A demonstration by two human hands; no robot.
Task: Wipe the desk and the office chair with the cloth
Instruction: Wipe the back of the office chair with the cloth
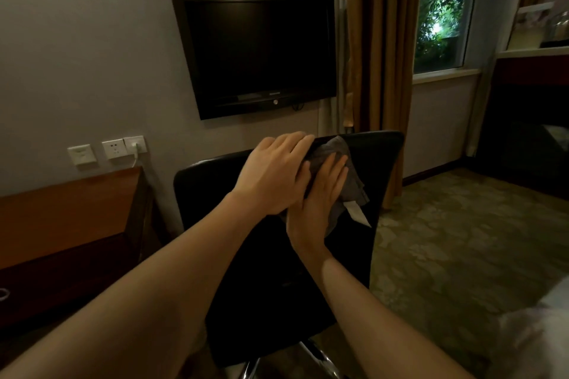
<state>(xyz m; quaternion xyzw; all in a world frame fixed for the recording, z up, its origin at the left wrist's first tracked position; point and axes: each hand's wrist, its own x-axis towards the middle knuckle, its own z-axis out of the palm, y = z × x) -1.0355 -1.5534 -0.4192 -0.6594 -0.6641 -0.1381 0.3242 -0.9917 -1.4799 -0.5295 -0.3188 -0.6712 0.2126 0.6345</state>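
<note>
The black office chair stands in front of me with its backrest turned toward me. A grey cloth with a white label hangs over the upper part of the backrest. My right hand lies flat on the cloth, fingers straight, pressing it against the backrest. My left hand rests across the top of the backrest just left of the cloth, its fingers reaching the top edge and partly covering my right hand. The brown wooden desk is at the left, against the wall.
A black TV hangs on the wall behind the chair, with wall sockets and a plugged-in cable above the desk. Brown curtains and a window are at the right. Patterned carpet covers the floor, and white bedding shows at bottom right.
</note>
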